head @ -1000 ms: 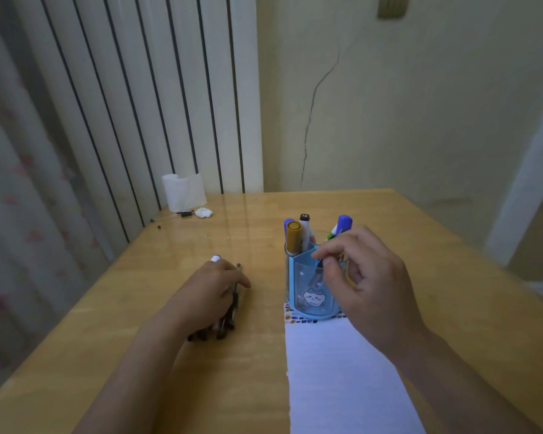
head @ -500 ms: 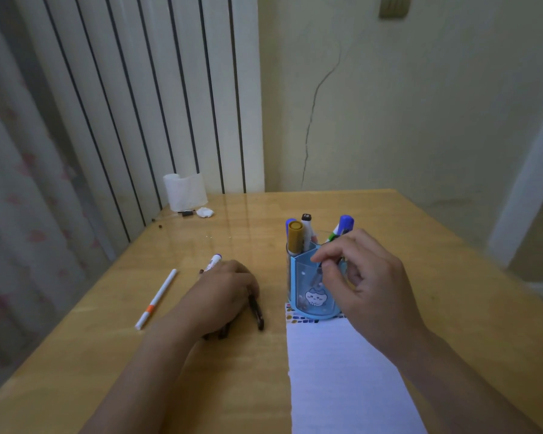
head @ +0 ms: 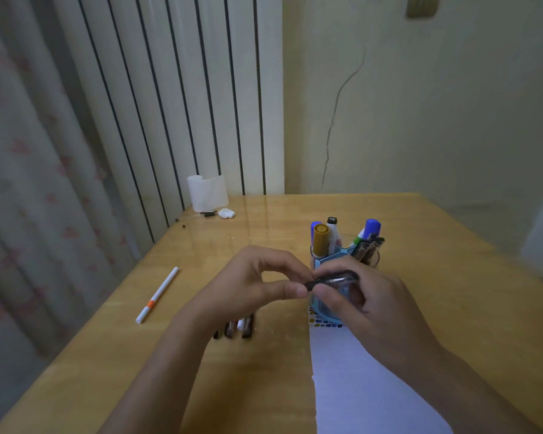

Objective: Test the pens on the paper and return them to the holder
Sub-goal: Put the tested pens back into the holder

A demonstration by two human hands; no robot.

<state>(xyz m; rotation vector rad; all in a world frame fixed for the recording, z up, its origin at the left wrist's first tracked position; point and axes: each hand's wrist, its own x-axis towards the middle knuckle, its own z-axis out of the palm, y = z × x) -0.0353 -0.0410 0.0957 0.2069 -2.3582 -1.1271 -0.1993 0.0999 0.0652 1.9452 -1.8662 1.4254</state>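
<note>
Both hands raised together above the tabletop [head: 452, 292], just in front of the blue pen holder [head: 325, 303]. Right hand [head: 367, 303] curls its fingers round a dark pen [head: 333, 280], held roughly level. Left hand [head: 257, 281] pinches the pen's left end between thumb and forefinger; remaining fingers arched above. Whether that end is a cap, cannot tell.

Holder stands near the middle of the tabletop, at the far edge of the white paper [head: 367, 399], which runs to the near edge. In the holder, upright or leaning: gold-capped marker [head: 321, 241], blue-capped pens, a white one, some dark-clipped ones at its right side.

Under the left wrist, a few dark pens [head: 234, 328] lie on the wood, side by side. Well to their left, toward the left edge, a white pen with an orange band [head: 157, 295] lies at a slant. Far left corner: white tissue roll [head: 207, 193], small crumpled white scrap [head: 226, 213] beside it.
</note>
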